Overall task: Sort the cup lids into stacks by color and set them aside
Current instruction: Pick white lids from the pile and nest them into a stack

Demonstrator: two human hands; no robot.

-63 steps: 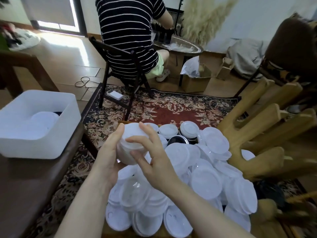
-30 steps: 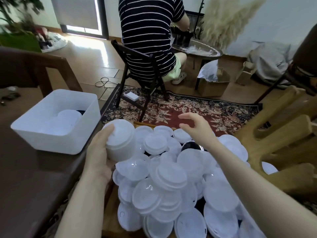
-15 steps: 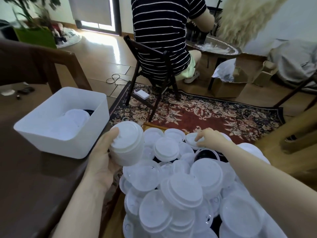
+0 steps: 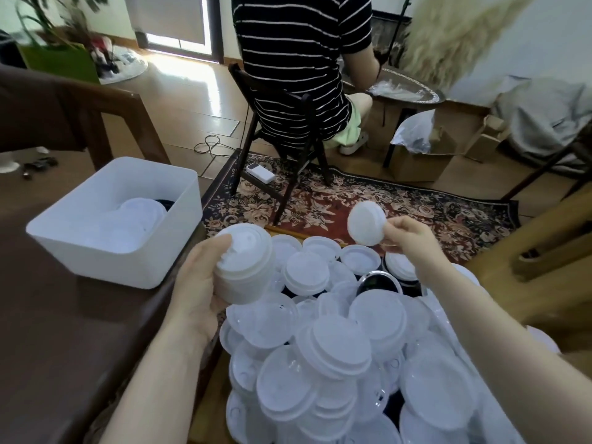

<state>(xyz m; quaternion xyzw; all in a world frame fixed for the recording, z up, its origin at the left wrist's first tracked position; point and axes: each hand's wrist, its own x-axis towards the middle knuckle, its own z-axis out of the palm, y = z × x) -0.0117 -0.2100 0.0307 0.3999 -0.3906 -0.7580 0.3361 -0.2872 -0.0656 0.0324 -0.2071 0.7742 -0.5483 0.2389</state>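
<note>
Heaped beside the white rectangular plastic bin [image 4: 96, 245], round white plastic cup lids [image 4: 336, 344] lie loose; a nested white stack [image 4: 246, 267] is gripped by the left hand [image 4: 198, 293], one white lid [image 4: 366, 223] pinched by the right hand [image 4: 407, 238] above.

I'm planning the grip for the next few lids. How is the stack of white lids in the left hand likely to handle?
The stack of white lids, gripped in the left hand, looks light. The nested lids probably hold together, though a tilt might let the top ones slide.
</note>
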